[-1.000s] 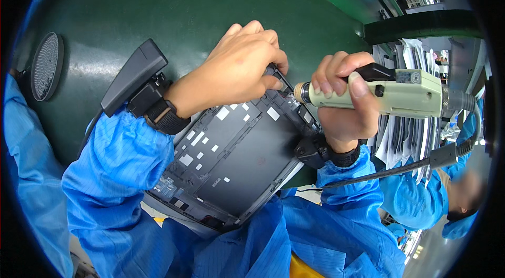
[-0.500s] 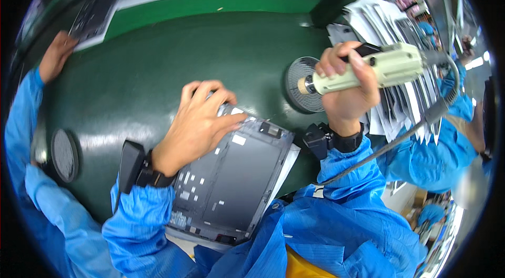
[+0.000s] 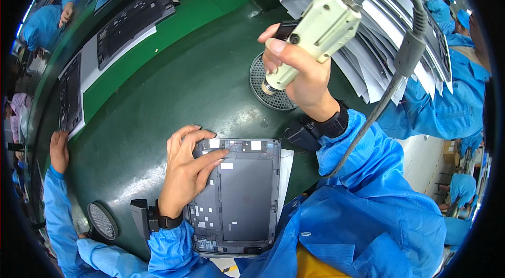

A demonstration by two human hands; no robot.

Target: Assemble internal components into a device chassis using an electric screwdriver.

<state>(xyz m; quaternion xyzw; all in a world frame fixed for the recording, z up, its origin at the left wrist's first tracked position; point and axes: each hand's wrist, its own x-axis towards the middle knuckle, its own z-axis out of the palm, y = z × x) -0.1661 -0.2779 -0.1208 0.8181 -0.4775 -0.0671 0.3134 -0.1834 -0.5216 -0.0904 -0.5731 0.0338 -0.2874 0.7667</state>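
My right hand (image 3: 302, 70) is wrapped round a pale green electric screwdriver (image 3: 323, 28), its thumb along the body. The tool slants down to the left, and its tip is over the near-left part of a round black dish with a grid of holes (image 3: 279, 100). Whether the tip touches the dish, I cannot tell. In front of me lies a dark flat device cover (image 3: 247, 194) with small white pads and stickers. My left hand (image 3: 184, 170) grips its far left corner, thumb on top and the other fingers along the edge. White paper (image 3: 285, 173) shows under its right side.
A tall stack of covers and white sheets (image 3: 363, 62) stands at the right, near the tool's cable (image 3: 376, 104). More dark covers (image 3: 134, 25) lie on the far green strip. Another person's hand (image 3: 59, 152) is at the left, above a second round dish (image 3: 102, 220).
The view has turned. My right hand has tilted the screwdriver more steeply, its tip now pointing down over the dish. My left hand still holds the cover, which now appears straighter.
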